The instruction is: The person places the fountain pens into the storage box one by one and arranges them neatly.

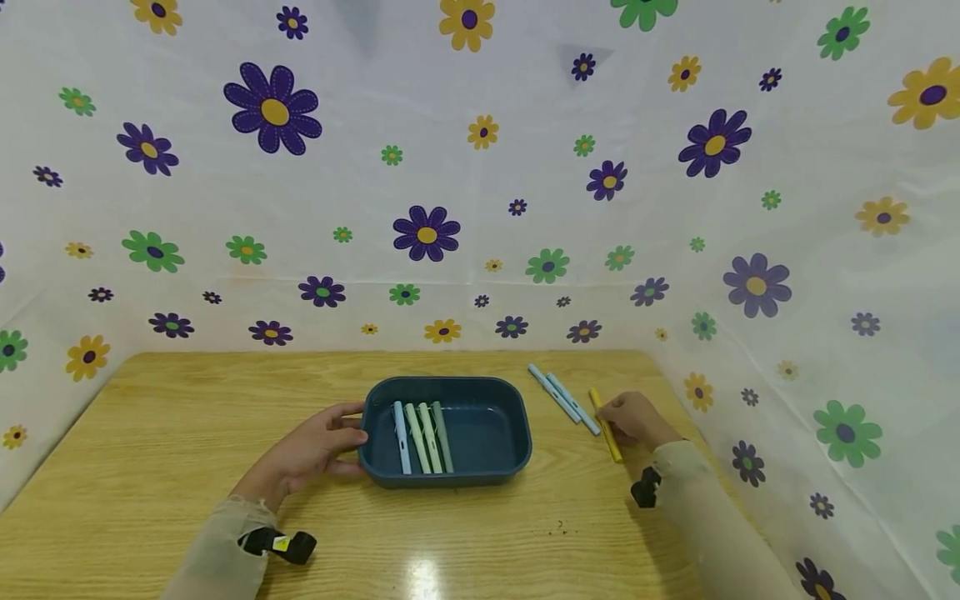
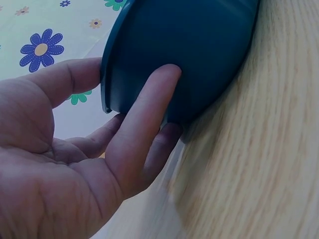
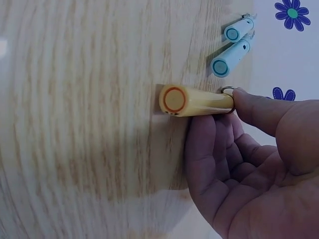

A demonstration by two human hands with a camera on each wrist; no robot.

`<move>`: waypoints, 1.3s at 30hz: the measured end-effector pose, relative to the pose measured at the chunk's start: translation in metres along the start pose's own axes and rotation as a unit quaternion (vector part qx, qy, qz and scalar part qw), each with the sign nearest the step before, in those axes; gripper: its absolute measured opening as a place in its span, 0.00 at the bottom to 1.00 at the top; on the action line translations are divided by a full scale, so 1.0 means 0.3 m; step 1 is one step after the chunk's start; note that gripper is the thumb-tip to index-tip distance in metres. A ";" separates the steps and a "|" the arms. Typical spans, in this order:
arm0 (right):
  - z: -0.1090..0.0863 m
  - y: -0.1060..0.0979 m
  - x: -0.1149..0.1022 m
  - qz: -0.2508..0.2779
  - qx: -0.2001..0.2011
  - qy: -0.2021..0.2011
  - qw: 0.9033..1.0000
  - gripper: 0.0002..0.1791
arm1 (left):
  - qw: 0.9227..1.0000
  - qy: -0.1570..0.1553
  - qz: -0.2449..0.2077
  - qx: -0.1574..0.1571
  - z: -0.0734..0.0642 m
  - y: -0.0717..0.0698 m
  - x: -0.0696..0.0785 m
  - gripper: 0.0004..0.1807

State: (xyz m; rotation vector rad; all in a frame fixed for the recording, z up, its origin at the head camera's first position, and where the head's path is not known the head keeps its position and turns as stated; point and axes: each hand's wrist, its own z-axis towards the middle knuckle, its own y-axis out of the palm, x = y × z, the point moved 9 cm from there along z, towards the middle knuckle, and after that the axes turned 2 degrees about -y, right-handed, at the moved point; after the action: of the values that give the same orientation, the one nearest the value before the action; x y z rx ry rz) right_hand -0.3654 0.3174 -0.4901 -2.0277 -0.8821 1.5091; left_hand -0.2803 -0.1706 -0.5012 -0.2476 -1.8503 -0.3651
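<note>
My left hand point(image 1: 313, 450) touches the left end of a dark blue tray point(image 1: 521, 450), its fingers spread along the end wall. The left wrist view shows fingertips point(image 2: 169, 74) against the tray wall point(image 2: 209, 59). In the tray's left half lie a light blue pen point(image 1: 402, 437), two pale green pens and a grey-green pen point(image 1: 442, 437), side by side. At the right, my right hand point(image 1: 633, 419) pinches a yellow pen point(image 1: 613, 446) between thumb and fingers. The right wrist view shows the yellow pen point(image 3: 204, 102) end-on, low over the table.
Two light blue pens point(image 1: 553, 392) lie side by side on the wooden table point(image 1: 300, 533), between the tray and the yellow pen. Small dark crumbs point(image 1: 561, 527) lie near the front right. A flowered cloth point(image 1: 360, 183) hangs behind the table and on both sides.
</note>
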 end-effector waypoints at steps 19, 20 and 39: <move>-0.014 -0.049 -0.014 0.027 -0.006 -0.069 0.997 0.17 | 1.000 0.007 0.007 -0.014 0.000 0.005 0.003 0.40; -0.015 -0.052 -0.012 0.035 -0.003 -0.067 0.997 0.18 | 1.000 0.006 0.007 -0.013 0.000 0.004 0.001 0.40; -0.091 -0.182 -0.151 0.087 0.120 -0.152 0.977 0.33 | 1.000 0.002 0.009 -0.010 -0.002 0.001 -0.003 0.41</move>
State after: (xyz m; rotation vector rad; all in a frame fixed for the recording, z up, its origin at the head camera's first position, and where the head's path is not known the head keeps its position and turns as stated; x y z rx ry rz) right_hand -0.3601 0.3225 -0.4145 -1.7643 -0.6042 1.9584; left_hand -0.2795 -0.1705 -0.5019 -0.2774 -1.8406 -0.3719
